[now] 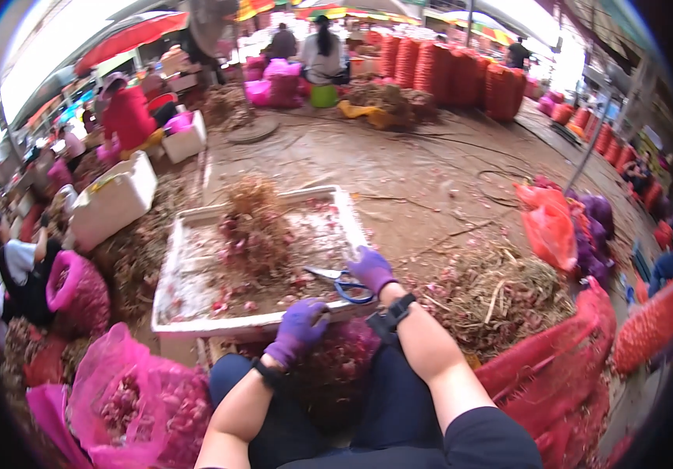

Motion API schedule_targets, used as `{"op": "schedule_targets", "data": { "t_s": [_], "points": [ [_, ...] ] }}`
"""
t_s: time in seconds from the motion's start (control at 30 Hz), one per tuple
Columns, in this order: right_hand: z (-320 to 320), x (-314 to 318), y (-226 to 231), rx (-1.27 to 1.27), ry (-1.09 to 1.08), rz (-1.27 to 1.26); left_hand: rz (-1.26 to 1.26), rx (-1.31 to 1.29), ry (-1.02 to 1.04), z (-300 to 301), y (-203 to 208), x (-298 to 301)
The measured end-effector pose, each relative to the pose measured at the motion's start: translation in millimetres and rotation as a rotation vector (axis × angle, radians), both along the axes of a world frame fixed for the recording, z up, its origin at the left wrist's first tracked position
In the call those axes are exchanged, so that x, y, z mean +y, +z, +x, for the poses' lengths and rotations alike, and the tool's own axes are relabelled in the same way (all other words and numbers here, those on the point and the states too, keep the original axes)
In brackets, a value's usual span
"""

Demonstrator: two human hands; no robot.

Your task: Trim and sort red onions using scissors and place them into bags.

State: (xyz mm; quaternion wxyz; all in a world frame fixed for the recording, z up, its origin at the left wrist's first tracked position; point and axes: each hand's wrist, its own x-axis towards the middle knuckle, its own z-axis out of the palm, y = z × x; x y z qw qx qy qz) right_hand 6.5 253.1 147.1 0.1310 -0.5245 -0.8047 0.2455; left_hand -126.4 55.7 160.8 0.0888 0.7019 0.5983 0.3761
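Note:
My right hand, in a purple glove, is at the near right corner of a white foam tray. Its fingers are bent around the upper handle of blue-handled scissors; the lower loop shows free, and the blades point left over the tray. My left hand, gloved alike, is curled just over the tray's near rim; what its fingers hold, if anything, is hidden. In the tray a heap of shallots with dry brown stalks rises, among loose skins and trimmings.
A pink mesh bag of shallots stands at my left. To the right lie a pile of dry stalks and a red net sack. White foam boxes, other people and full red sacks are farther off.

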Motion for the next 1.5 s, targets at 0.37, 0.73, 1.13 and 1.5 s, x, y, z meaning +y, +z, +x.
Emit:
{"op": "schedule_targets", "data": {
  "t_s": [0.37, 0.73, 1.13, 1.5],
  "points": [
    [-7.2, -4.9, 9.3, -0.031, 0.056, -0.021, -0.042, -0.039, 0.027, -3.4, 0.4, -5.2],
    [-6.5, -3.1, 4.3, 0.063, 0.000, -0.022, 0.015, 0.008, 0.027, -2.7, 0.9, -3.5],
    [-6.0, -9.7, 14.2, -0.029, -0.005, -0.073, -0.029, -0.052, 0.010, 1.3, -7.0, -0.5],
    [-4.9, -11.0, 12.6, 0.022, -0.029, -0.035, -0.022, -0.087, 0.004, 1.1, -6.4, -1.2]
  ]
}}
